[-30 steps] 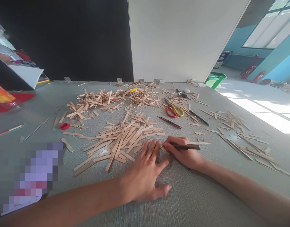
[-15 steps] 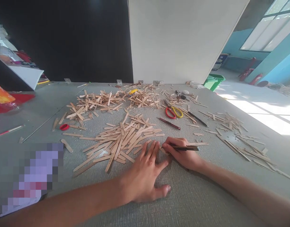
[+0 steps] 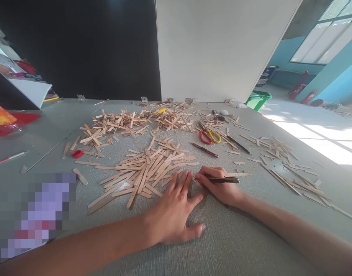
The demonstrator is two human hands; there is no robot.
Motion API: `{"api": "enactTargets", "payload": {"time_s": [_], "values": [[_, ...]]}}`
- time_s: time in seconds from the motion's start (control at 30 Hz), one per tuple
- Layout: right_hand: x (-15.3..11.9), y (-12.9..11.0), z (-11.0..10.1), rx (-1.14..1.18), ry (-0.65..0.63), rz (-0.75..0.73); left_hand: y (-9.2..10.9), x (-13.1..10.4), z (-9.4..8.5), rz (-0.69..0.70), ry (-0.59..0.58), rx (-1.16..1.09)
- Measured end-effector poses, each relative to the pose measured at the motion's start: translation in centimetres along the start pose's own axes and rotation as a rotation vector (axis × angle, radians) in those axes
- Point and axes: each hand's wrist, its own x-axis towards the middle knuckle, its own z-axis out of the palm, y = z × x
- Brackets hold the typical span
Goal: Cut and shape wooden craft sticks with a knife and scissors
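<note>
My left hand [image 3: 176,212] lies flat with its fingers spread, fingertips at the near right edge of a pile of popsicle sticks [image 3: 144,170]. Just to its right, my right hand [image 3: 218,186] is closed around a slim dark pen-like tool [image 3: 226,179], whose back end sticks out to the right. The tool's tip is hidden by the fingers. Beneath both hands' fingers lies a small piece of stick, mostly covered. A popsicle stick [image 3: 242,174] shows behind the right hand.
Beyond the hands lie red-and-yellow-handled scissors [image 3: 209,136], a dark red pen [image 3: 204,150], a black pen [image 3: 239,144] and a red tape ring [image 3: 77,153]. Heaps of crossed sticks [image 3: 118,124] stand farther back, below an upright panel [image 3: 210,50]. Split sticks [image 3: 302,180] lie right.
The view has shifted very slightly. Both hands keep nearly the same pose and place, and the tool remains in my right hand.
</note>
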Motion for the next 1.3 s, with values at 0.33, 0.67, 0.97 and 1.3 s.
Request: {"api": "enactTargets", "payload": {"time_s": [0.33, 0.67, 0.97, 1.3], "values": [[0.07, 0.36, -0.38, 0.053, -0.042, 0.056, 0.14, 0.3, -0.46, -0.039, -0.077, -0.019], [0.22, 0.31, -0.57, 0.036, -0.042, 0.064, 0.4, 0.37, -0.66, -0.077, -0.106, 0.003], [0.11, 0.26, -0.74, 0.015, -0.044, 0.029, 0.14, 0.29, -0.27, -0.054, -0.042, 0.01], [-0.08, -0.01, -0.87, -0.023, -0.076, 0.026, 0.37, 0.37, -0.6, -0.061, -0.062, 0.018]]}}
